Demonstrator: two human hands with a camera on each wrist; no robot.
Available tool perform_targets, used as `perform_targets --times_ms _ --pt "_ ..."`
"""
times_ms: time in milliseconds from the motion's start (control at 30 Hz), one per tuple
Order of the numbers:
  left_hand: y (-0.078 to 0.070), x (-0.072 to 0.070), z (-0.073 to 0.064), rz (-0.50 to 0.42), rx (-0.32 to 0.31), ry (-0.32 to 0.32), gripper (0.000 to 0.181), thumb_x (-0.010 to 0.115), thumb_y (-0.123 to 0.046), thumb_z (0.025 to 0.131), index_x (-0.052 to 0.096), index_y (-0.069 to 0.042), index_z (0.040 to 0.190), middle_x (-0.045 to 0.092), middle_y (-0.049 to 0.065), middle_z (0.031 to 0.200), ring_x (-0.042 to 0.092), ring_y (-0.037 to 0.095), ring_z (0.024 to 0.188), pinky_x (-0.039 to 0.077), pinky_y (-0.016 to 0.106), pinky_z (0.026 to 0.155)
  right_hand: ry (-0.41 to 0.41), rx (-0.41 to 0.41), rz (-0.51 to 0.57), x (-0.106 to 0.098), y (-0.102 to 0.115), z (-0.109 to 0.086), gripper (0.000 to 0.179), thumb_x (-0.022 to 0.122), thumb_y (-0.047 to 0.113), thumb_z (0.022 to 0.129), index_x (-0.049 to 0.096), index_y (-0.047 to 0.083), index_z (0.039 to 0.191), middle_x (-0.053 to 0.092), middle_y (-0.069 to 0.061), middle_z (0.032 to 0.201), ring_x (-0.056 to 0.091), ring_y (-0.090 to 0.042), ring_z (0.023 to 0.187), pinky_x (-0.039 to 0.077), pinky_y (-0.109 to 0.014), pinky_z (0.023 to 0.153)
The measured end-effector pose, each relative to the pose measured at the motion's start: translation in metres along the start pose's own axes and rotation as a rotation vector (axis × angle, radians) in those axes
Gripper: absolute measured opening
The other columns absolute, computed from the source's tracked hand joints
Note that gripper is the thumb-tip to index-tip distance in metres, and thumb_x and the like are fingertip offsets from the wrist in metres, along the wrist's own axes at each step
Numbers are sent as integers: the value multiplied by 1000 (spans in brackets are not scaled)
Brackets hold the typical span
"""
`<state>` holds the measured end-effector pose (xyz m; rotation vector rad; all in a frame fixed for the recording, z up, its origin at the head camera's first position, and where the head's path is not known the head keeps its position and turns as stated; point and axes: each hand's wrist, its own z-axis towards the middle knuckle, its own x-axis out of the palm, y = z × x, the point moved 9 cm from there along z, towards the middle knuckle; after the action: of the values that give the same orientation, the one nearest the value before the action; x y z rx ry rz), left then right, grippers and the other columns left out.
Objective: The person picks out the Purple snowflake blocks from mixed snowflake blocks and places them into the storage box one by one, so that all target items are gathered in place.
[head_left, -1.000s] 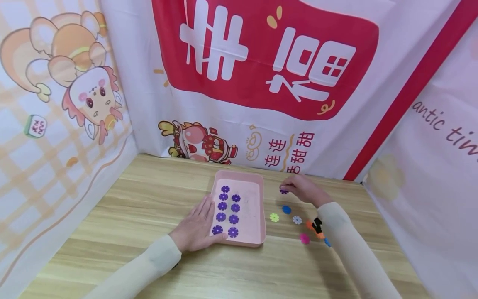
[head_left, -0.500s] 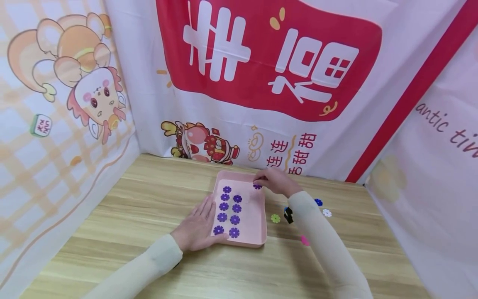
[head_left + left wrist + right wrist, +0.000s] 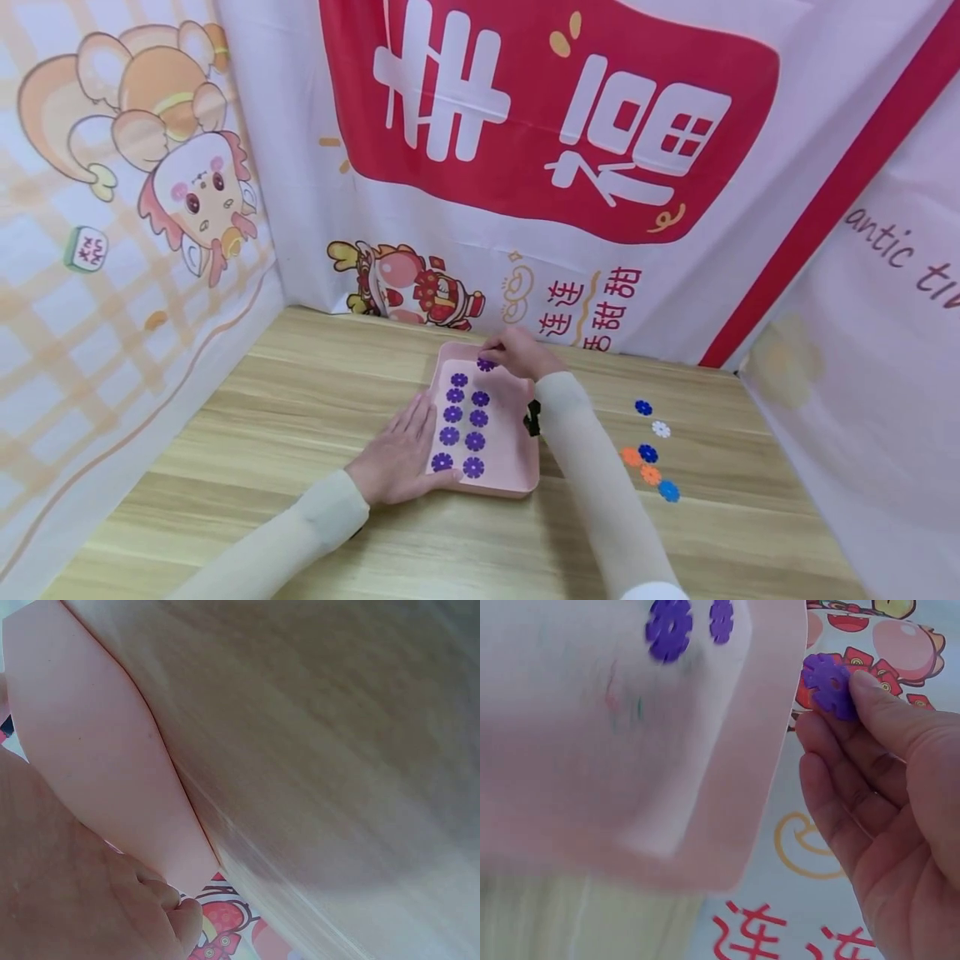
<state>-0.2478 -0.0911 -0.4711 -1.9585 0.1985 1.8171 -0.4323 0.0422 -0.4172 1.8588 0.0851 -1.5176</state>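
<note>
A pink tray (image 3: 512, 450) holds two columns of purple snowflake discs (image 3: 474, 442), laid flat along its left and middle. My right hand (image 3: 519, 352) is over the tray's far end, pinching another purple snowflake disc (image 3: 829, 686) between thumb and fingers. In the right wrist view that disc is up beyond the tray's rim, tilted on edge. Along the tray's left side lies my left hand (image 3: 397, 454), fingers straight against the rim, thumb across the near left corner. The left wrist view shows this hand (image 3: 82, 892) against the tray's outer wall (image 3: 112, 727).
Right of the tray, several loose discs lie on the wooden table (image 3: 720, 517): dark blue (image 3: 643, 407), white (image 3: 661, 429), orange (image 3: 650, 474) and light blue (image 3: 669, 492). A printed cloth (image 3: 547, 208) hangs close behind the tray. The right sleeve (image 3: 600, 483) covers part of the table.
My right hand has carried the pinched purple disc leftward, from the table right of the tray to above its far end. My left hand has stayed on the tray.
</note>
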Motion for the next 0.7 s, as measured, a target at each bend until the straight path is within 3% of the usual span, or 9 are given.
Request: perform_targets --times_ms 100,333,600,700 --pt "1 0 0 2 -1 -3 113 47 -78 98 19 9 164 1 26 176 11 44 165 20 56 135 -8 22 46 6 1 6 18 68 20 104 84 12 106 83 -1 97 77 -16 95 64 -30 87" --pt "-2 2 1 16 18 0 113 44 -79 98 20 10 164 4 29 175 11 45 164 20 57 134 -3 111 77 23 -13 14 19 65 16 106 83 10 102 79 -5 91 75 -30 95 56 -28 74" --pt "-1 1 -1 30 11 -5 111 44 -78 99 21 10 163 7 30 175 12 45 164 21 56 134 5 176 79 37 -24 17 19 64 14 106 83 12 102 77 -4 96 71 -16 85 60 -30 81" --pt "-1 1 -1 22 12 -7 112 44 -79 99 21 10 163 5 30 175 12 45 164 21 56 134 13 239 73 41 -29 13 19 64 18 106 83 14 104 77 -3 100 70 -14 85 60 -33 87"
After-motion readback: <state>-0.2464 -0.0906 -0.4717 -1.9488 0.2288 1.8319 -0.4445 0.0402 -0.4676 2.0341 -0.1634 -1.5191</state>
